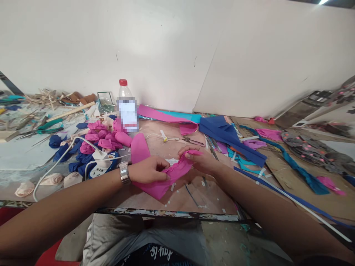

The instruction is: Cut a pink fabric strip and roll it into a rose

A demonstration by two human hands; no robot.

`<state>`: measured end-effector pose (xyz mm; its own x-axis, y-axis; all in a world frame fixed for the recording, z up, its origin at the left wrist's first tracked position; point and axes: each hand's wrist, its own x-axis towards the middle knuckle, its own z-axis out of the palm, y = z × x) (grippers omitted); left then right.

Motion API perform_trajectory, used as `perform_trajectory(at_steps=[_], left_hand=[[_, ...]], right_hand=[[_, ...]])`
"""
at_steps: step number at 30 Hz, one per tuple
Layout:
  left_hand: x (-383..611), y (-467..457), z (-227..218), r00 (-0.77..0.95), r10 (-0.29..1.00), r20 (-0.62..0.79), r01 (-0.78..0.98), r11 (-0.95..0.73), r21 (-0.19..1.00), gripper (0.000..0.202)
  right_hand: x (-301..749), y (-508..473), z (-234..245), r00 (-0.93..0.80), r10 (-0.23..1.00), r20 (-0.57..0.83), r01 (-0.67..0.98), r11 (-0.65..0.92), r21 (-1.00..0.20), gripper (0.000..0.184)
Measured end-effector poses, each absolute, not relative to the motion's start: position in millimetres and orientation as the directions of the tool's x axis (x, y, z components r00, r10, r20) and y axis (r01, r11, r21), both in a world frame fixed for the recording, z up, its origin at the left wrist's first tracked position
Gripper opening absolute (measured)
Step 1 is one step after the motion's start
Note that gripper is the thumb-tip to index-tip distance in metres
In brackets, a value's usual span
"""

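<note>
A bright pink fabric strip [177, 170] stretches between my two hands above the table, its upper edge gathered into small folds. My left hand [151, 170], with a metal watch at the wrist, pinches the strip near its middle. At the strip's right end, my right hand [198, 159] closes thumb and fingers on the bunched edge. The strip's loose part hangs below my left hand, and a wide pink piece [139, 147] lies just behind that hand. Left of my hands sits a pile of pink fabric flowers [98, 135] with dark blue ones [80, 162].
A red-capped bottle [123, 90] stands by the wall. A white power strip [101, 168] with cables lies at left, near pale fabric flowers [52, 179]. Blue fabric strips [233, 140] and scissors [194, 141] lie behind my right hand. Green-handled pliers [50, 127] and wood sticks are far left.
</note>
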<state>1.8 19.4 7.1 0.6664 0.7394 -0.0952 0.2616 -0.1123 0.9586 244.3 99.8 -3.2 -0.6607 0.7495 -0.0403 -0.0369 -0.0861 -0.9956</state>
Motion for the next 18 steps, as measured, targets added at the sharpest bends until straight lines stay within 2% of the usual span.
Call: perform_trajectory(at_steps=[9,18], left_hand=[[2.3,19.4,6.8,0.67,0.737,-0.085,0.273,-0.139,0.952,0.025],[2.5,18.9,7.7,0.681,0.727,-0.088,0.272,-0.14,0.952,0.027]], right_hand=[[241.2,97.9,-5.6,-0.602,0.796,-0.06,-0.001,-0.076,-0.997,0.044],[240.3,101.6,-7.2,-0.525,0.851,0.026,-0.075,-0.016,-0.997,0.039]])
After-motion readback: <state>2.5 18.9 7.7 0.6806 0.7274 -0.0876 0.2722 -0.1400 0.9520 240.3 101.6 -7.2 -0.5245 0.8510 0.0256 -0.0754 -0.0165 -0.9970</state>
